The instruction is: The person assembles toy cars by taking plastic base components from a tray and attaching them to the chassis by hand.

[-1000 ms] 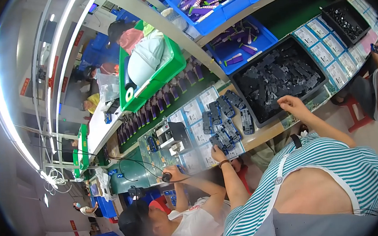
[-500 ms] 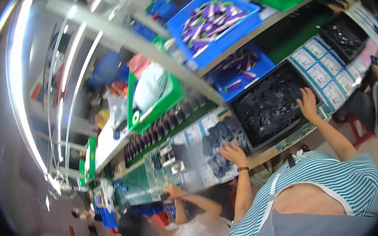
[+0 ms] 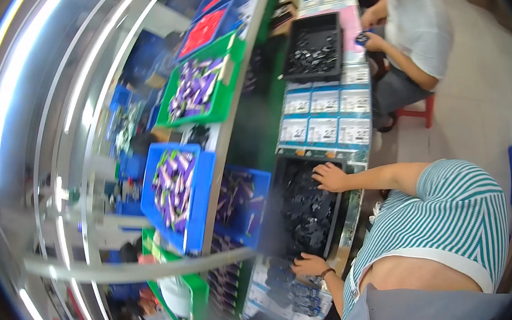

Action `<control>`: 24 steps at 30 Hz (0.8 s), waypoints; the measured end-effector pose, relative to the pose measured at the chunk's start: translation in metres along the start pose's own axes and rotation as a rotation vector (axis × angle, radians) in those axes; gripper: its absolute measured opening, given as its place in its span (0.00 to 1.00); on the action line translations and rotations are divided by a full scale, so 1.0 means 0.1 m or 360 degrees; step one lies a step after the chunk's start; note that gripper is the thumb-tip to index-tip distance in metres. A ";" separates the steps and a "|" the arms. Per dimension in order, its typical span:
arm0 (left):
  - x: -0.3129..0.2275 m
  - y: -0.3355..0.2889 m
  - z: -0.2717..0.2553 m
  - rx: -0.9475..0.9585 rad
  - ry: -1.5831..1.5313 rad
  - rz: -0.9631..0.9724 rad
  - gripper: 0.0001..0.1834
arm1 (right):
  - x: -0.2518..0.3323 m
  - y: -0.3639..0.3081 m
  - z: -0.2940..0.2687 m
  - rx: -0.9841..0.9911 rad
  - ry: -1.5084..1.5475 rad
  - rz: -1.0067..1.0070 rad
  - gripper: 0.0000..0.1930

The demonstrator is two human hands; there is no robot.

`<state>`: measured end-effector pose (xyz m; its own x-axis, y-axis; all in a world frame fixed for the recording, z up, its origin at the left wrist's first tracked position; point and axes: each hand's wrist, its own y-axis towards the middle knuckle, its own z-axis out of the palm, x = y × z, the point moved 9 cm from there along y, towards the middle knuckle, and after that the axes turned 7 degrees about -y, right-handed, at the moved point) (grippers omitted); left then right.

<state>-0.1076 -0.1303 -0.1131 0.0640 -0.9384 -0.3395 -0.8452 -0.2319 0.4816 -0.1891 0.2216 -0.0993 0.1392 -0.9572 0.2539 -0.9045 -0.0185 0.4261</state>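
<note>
Pale floor (image 3: 477, 110) lies open to the right of the workbench (image 3: 356, 209), giving clear room behind a seated co-worker (image 3: 418, 30) on a red stool (image 3: 419, 112). The bench runs away upward, with only a thin margin between its right edge and the parts tray (image 3: 336, 221). A raised shelf (image 3: 225, 147) borders the left side; two blue bins (image 3: 202, 207), one on the shelf and one lower, and two green bins (image 3: 225, 89) stand along there. Two black trays sit on the bench, the farther tray (image 3: 314, 28) part-filled. Between them, six white labels (image 3: 324, 101) form two rows of three. The right hand (image 3: 330, 178) is over the dark parts (image 3: 303, 211) inside the nearer tray, fingers slightly parted; the left hand (image 3: 309, 265), fingers loosely bent, is at its near end. I cannot tell whether either grips a part. Blue-and-dark pieces (image 3: 305, 299) lie beyond the left hand, too blurred to count.
</note>
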 end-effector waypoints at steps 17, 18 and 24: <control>-0.01 -0.03 0.04 0.0144 -0.0079 -0.0329 0.16 | -0.25 -0.05 0.03 0.0084 0.0051 -0.0031 0.24; 0.00 -0.02 0.04 0.0154 -0.0068 -0.0336 0.16 | -0.24 -0.04 0.02 0.0073 0.0065 -0.0058 0.24; -0.02 -0.01 0.01 0.0183 -0.0063 -0.0422 0.18 | -0.23 -0.03 0.00 0.0097 0.0109 -0.0070 0.24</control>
<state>-0.1078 -0.1277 -0.1135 0.2718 -0.8378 -0.4736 -0.8564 -0.4350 0.2781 -0.1891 0.2436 -0.1061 0.2048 -0.9330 0.2959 -0.9194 -0.0797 0.3851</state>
